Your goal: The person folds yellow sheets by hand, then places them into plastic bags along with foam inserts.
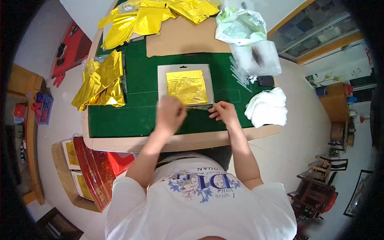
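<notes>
In front of me on the green table top lies a flat pack: a pale card (162, 78) with a hang slot, bearing a folded gold foil piece (188, 86) with small dark print. A clear plastic bag (198, 106) seems to surround it, its edge showing along the near side. My right hand (225, 113) pinches the bag at the pack's near right corner. Over the near left corner is my left hand (171, 116), smeared by motion, its fingers curled; whether it grips anything cannot be made out.
Gold foil pieces (102, 82) lie at the left, with more gold foil (148, 20) at the back beside a cardboard sheet (188, 38). To the right are clear plastic sleeves (260, 60), a plastic carrier bag (241, 28), a black object (265, 81) and white cloth (267, 107).
</notes>
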Motion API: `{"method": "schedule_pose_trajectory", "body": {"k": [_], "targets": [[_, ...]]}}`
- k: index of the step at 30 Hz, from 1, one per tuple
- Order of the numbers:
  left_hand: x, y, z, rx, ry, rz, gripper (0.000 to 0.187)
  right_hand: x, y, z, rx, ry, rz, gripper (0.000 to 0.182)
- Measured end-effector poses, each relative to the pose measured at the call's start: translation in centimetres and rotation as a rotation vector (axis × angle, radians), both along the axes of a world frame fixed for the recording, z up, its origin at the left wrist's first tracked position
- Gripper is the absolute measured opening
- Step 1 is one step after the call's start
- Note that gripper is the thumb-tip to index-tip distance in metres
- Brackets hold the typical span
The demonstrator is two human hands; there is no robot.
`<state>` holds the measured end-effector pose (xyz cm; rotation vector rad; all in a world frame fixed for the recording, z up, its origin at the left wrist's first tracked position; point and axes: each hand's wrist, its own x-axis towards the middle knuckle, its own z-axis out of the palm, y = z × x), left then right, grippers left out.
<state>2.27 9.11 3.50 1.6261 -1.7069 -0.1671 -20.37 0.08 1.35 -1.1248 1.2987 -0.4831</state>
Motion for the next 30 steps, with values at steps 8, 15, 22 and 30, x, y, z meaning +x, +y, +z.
{"method": "schedule_pose_trajectory", "body": {"k": [8,15,22,30], "targets": [[24.1,13.4,2.6,-0.016,-0.255,0.989,0.013,0.4,0.2,0.4,-0.034,0.025,0.01,0.022],[33.9,17.7,4.9,-0.127,-0.435,1.366,0.01,0.6,0.3,0.8,-0.012,0.012,-0.002,0.023],[39.0,15.9,-1.8,0.383,-0.577,1.038,0.019,0.3,0.1,-0.1,0.006,-0.006,-0.003,0.022],[57.1,18.4,-7.3,0.635,0.025,0.661,0.022,0.4,0.0,0.0,-0.023,0.006,-0.003,0.021]]}}
